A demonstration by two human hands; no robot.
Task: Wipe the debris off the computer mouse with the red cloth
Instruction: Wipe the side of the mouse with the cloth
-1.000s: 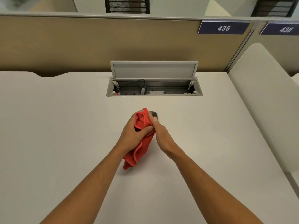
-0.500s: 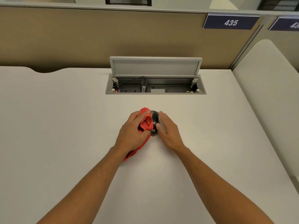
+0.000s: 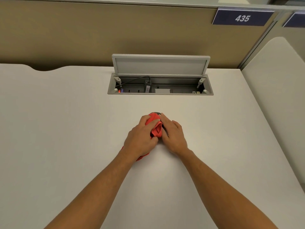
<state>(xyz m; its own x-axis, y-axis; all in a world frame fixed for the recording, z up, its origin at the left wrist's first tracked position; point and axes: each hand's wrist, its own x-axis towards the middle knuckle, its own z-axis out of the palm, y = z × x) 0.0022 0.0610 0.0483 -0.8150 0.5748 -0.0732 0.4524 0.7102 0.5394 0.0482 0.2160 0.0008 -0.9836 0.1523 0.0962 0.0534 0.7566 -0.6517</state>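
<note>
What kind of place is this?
Probably an office or study-room cubicle: a numbered sign, 435, on a tan partition, and a desk with an open cable box holding sockets and a plug.
</note>
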